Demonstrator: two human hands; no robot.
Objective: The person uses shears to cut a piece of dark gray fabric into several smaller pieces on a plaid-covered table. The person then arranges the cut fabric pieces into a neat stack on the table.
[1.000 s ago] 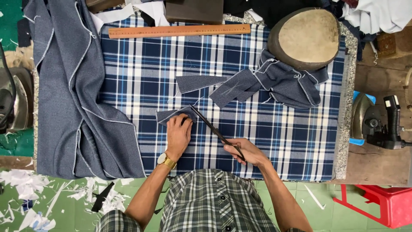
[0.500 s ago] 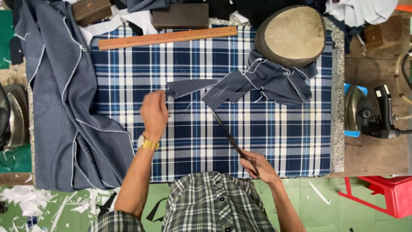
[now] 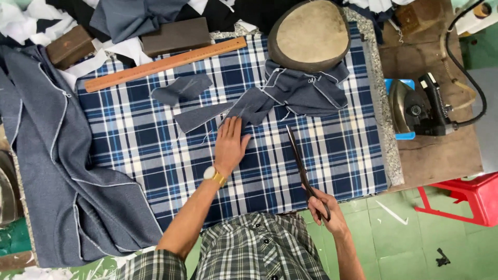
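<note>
My left hand (image 3: 230, 145) lies flat and open on the blue plaid table cover (image 3: 332, 150), its fingertips touching the edge of a long grey fabric piece (image 3: 207, 115). A smaller grey fabric scrap (image 3: 182, 88) lies apart, just behind it. My right hand (image 3: 326, 208) grips the handles of large dark scissors (image 3: 300, 161) at the table's near edge, the blades closed and pointing away from me. A bunched grey garment with white stitching (image 3: 306, 91) rests beside a rounded brown pressing block (image 3: 311, 33).
A wooden ruler (image 3: 166, 63) lies along the far side. A large grey garment (image 3: 57, 176) drapes over the left. Dark blocks (image 3: 176, 36) sit behind the ruler. An iron (image 3: 415, 106) stands on a wooden side table at right, with a red stool (image 3: 467, 199) below.
My left hand has moved right, from the small scrap now left farther back, onto the long fabric piece. The right hand with the scissors drew back toward the table's near edge.
</note>
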